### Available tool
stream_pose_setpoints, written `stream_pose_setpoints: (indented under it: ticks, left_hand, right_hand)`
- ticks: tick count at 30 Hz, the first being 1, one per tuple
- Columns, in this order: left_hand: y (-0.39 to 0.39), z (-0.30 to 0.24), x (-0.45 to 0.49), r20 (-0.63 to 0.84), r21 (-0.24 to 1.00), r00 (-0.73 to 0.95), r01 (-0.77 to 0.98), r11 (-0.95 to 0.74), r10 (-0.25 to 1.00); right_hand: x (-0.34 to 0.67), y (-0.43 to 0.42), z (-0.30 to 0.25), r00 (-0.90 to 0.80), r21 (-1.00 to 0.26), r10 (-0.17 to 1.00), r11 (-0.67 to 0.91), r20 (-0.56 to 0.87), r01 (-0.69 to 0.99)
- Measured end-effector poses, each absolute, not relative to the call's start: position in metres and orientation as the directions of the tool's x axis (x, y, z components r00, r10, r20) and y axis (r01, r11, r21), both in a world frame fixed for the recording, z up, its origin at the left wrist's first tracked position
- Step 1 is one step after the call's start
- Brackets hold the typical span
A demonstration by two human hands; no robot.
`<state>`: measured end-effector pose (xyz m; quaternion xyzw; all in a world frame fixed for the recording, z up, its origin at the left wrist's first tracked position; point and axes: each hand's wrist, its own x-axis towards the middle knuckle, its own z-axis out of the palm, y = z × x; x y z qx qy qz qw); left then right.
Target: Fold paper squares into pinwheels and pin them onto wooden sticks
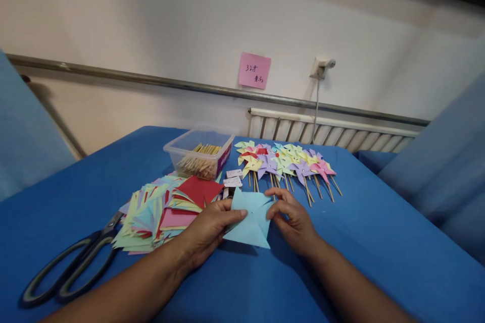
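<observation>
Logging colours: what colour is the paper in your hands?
The paper is light blue; head view.

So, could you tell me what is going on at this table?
A person pinches a light blue paper square, partly folded, between the left hand and right hand over the blue tablecloth. A pile of coloured paper squares and black-handled scissors lie to its left. Behind stand a clear plastic box of wooden sticks and a row of paper pinwheels.

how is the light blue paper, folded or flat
Folded: the light blue paper has flaps turned inward, held by left hand and right hand.
</observation>
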<state>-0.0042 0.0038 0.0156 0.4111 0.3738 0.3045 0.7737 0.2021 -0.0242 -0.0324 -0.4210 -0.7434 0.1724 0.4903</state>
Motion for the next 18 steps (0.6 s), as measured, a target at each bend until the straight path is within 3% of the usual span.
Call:
stream_pose_setpoints:
  ticks: [7,15,18]
  left_hand:
    - [0.002,0.009,0.003,-0.387,0.826,0.412,-0.243,0.509,0.825]
    - [-0.001,0.008,0.004,-0.319,0.745,0.452,-0.424,0.515,0.833]
    - [0.0,0.008,0.004,-0.307,0.729,0.448,-0.456,0.511,0.839]
  right_hand:
    - [0.196,-0.033,-0.027,-0.033,-0.603,0.76,0.541,0.65,0.586]
    - [0.177,-0.055,-0.008,-0.334,-0.348,0.727,0.613,0.6,0.709]
    - [0.172,-0.053,-0.011,-0.363,-0.271,0.739,0.584,0.567,0.765]
